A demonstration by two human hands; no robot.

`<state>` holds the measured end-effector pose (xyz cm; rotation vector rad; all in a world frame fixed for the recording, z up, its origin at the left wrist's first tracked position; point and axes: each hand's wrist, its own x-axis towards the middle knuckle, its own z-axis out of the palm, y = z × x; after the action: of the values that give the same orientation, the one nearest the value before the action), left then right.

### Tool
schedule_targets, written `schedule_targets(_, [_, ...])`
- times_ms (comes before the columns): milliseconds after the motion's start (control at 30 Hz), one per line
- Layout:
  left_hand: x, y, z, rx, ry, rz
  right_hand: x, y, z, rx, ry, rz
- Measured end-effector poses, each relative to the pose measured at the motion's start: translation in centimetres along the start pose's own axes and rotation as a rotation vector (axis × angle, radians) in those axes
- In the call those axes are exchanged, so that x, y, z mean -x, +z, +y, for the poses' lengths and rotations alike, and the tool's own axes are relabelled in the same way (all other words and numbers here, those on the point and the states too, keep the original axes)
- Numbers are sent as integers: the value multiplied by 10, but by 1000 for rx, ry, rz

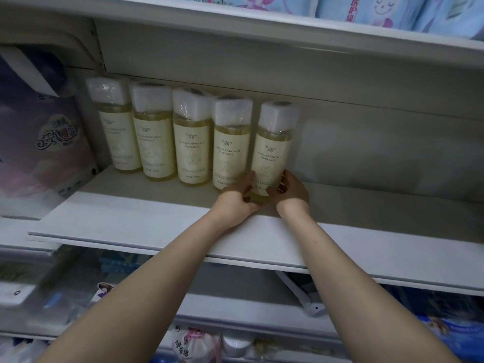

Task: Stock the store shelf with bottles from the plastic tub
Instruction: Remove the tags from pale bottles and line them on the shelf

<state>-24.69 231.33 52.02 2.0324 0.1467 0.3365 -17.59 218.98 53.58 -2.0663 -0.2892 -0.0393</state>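
Observation:
Several pale yellow bottles with white caps and cream labels stand in a row at the back of the white shelf [157, 221]. The rightmost bottle [272, 153] stands upright on the shelf. My left hand [237, 199] and my right hand [292, 192] hold its base from either side, fingers curled round it. The bottle just left of it [230, 145] almost touches it. The plastic tub is out of view.
The same shelf runs bare to the right of the held bottle [379, 200]. Purple packages [44, 142] fill the bay to the left. Blue packs [392, 11] sit on the shelf above; more goods lie on lower shelves [196, 341].

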Motion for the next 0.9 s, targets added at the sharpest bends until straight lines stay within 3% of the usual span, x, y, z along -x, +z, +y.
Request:
schedule_targets(233, [26, -15, 1, 3, 29, -58, 33, 3, -3, -29, 29, 20])
schedule_targets(900, [210, -136, -48, 138, 120, 203, 238, 103, -68, -157, -115, 74])
